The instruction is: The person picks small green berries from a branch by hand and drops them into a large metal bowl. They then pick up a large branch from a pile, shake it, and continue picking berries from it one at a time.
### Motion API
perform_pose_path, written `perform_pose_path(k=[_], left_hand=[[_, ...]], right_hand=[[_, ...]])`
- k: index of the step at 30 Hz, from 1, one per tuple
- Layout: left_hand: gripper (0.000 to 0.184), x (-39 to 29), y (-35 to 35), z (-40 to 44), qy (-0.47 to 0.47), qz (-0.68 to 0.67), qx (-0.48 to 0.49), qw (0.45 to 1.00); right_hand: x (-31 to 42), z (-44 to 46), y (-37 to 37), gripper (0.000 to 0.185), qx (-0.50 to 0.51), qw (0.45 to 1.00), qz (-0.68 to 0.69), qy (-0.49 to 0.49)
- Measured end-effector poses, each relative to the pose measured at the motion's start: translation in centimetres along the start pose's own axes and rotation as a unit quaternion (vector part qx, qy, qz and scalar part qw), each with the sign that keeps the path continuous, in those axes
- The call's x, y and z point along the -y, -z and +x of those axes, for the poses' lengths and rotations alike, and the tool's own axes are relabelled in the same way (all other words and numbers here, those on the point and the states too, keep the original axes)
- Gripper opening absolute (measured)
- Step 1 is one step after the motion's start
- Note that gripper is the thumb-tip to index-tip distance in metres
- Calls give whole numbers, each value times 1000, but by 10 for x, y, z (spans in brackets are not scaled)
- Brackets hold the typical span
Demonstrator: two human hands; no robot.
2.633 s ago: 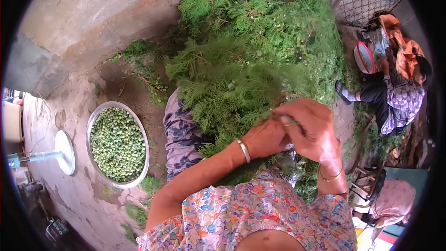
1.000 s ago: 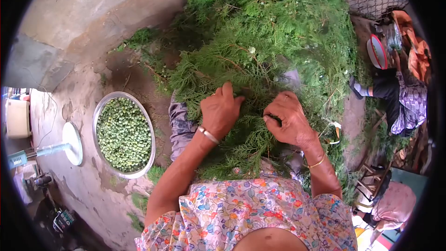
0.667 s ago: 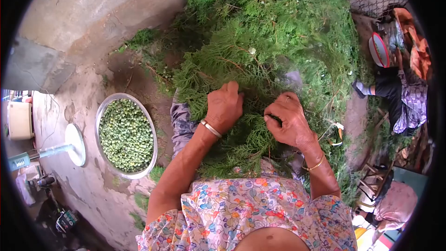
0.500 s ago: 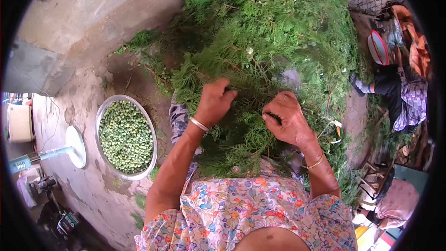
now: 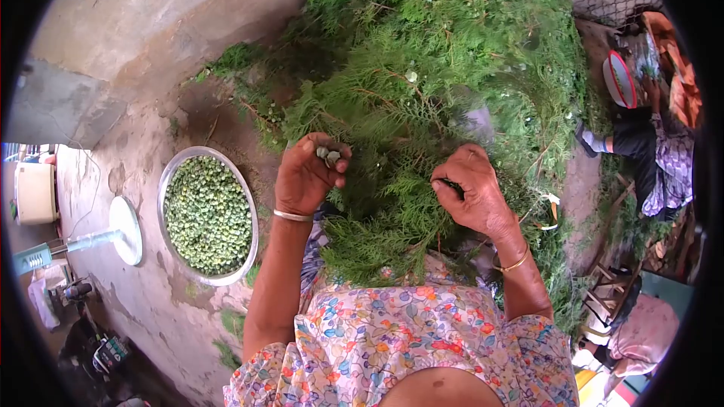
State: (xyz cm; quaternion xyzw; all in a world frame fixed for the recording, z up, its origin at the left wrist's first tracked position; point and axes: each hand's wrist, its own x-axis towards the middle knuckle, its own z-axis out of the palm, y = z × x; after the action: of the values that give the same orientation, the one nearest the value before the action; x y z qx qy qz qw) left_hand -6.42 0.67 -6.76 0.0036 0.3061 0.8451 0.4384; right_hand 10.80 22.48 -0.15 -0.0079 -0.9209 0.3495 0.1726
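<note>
Palm up, my left hand [image 5: 308, 177] holds a few small green cones [image 5: 329, 156] in its curled fingers, left of the sprigs on my lap. My right hand [image 5: 469, 190] is pinched closed over a leafy green branch [image 5: 403, 237] that lies across my lap; its fingertips hide the stem. Beyond both hands spreads a large heap of green branches [image 5: 460, 38], with a pale cone showing on one. Left of my left hand, a round metal basin [image 5: 255, 230] stands on the ground, filled with green cones [image 5: 207, 215].
A pale blue fan [image 5: 125, 231] stands left of the basin. At the right a person [image 5: 664, 151] sits beside a red-rimmed white bowl [image 5: 620, 79]. Wooden stools [image 5: 605, 298] and another person's pink clothing [image 5: 645, 328] are at the lower right. A concrete wall [image 5: 188, 15] runs behind.
My left hand has moved left, away from the branches, and turned palm up, showing the cones in it. My right hand has stayed nearly still at the branch.
</note>
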Motion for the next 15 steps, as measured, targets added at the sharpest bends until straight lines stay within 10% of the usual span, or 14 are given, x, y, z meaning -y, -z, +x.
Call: perform_pose_path(k=[7,9,15], left_hand=[[22,30,-39,-11,40,429,-51,901],[28,54,-33,-4,-133,686,-105,707],[26,64,-40,16,-221,729,-164,627]], right_hand=[[1,1,-2,9,-6,1000,-16,3],[1,1,-2,9,-8,1000,-20,5],[1,-1,-2,10,-2,1000,-22,2]])
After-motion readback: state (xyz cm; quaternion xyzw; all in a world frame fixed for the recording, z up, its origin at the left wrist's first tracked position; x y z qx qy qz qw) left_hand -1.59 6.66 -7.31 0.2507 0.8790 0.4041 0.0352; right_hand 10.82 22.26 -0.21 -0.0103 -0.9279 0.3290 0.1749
